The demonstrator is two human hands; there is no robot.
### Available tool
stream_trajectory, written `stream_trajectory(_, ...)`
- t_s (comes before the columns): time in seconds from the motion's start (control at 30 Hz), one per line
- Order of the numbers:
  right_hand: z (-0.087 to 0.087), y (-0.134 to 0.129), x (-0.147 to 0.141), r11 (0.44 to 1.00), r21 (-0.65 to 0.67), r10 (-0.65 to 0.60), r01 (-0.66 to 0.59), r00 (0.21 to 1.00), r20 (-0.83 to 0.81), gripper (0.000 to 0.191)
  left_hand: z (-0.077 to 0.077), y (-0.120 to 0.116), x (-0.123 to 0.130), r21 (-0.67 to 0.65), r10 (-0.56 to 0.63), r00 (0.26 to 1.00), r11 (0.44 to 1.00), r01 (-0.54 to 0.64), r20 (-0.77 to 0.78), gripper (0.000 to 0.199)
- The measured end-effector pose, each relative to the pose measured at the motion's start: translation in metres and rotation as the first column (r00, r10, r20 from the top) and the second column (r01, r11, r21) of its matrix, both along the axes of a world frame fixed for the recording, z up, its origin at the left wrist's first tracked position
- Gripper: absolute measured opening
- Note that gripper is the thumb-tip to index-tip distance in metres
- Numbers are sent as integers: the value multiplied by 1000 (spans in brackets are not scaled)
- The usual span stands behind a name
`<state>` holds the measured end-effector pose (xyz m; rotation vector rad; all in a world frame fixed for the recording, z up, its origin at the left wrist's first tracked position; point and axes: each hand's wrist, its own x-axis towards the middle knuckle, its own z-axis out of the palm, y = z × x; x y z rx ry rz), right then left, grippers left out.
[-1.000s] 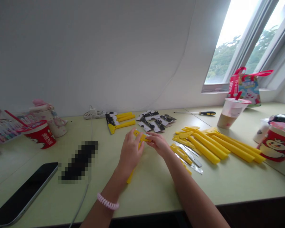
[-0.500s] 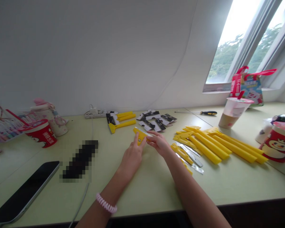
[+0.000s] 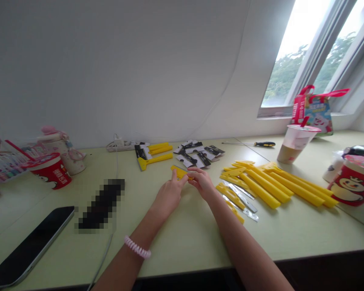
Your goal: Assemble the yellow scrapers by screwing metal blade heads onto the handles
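A small yellow scraper head (image 3: 180, 171) with a thin grey edge along its far side is between my hands, in the middle of the table. My left hand (image 3: 166, 194) grips its near left part with the fingers. The fingertips of my right hand (image 3: 202, 182) are closed on its right end. Right of my hands lie loose yellow heads (image 3: 230, 195) with metal blades (image 3: 248, 202), beside several yellow handles (image 3: 261, 188). Beyond my hands are black and white cards (image 3: 197, 151) and a yellow scraper (image 3: 154, 159).
A screwdriver (image 3: 265, 144) lies at the back right, near a drink cup (image 3: 294, 145) and a red cup (image 3: 353, 182). On the left are a phone (image 3: 33, 246), a red cup (image 3: 53, 171), a bottle (image 3: 75, 159) and a white cable (image 3: 108, 242).
The yellow head has turned between my fingers and now lies more level, its grey edge facing away. Both hands have hardly moved, and the view has shifted slightly.
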<state>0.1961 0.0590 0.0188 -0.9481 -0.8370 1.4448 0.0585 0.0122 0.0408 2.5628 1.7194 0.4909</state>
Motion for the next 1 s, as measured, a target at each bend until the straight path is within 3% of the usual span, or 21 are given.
stream_trajectory(0.13, 2, -2, -1, 994, 100, -37, 39, 999, -23, 30, 4, 5, 0, 66, -23, 997, 998, 18, 71, 49)
stream_trajectory(0.3, 10, -7, -4, 982, 182, 37, -43, 999, 40, 42, 9, 12, -8, 59, 5, 993, 998, -12, 116, 49)
stream_trajectory(0.4, 10, -6, -7, 972, 222, 55, -77, 993, 103, 48, 8, 24, -18, 7, -8, 957, 1000, 6, 290, 49)
stream_trajectory(0.43, 9, -5, -7, 969, 233, 45, -79, 988, 150, 49, 7, 30, -21, -23, -14, 917, 999, 26, 398, 48)
stream_trajectory(0.5, 3, -2, -7, 958, 280, -43, -56, 941, 337, 45, 4, 43, -27, -124, 34, 768, 991, 60, 639, 45)
stream_trajectory(0.53, -1, 0, -6, 948, 317, -118, -41, 876, 467, 39, 3, 49, -29, -200, 98, 664, 977, 79, 741, 43)
stream_trajectory(0.6, -8, 2, -5, 922, 385, -265, -38, 663, 700, 27, 3, 59, -32, -304, 207, 401, 932, 195, 892, 44)
stream_trajectory(0.67, -14, 4, -4, 913, 403, -331, -67, 459, 824, 21, 5, 63, -34, -272, 221, 178, 894, 355, 959, 48)
stream_trajectory(0.73, -17, 7, -6, 916, 393, -344, -78, 350, 871, 21, 8, 63, -35, -183, 190, 32, 866, 465, 981, 53)
stream_trajectory(0.87, -16, 14, -14, 917, 389, -358, -92, 247, 901, 20, 9, 55, -37, -108, 183, -79, 822, 559, 980, 58)
stream_trajectory(1.0, -16, 22, -16, 897, 415, -376, -155, 227, 898, 17, 0, 53, -38, -170, 254, -61, 789, 590, 965, 55)
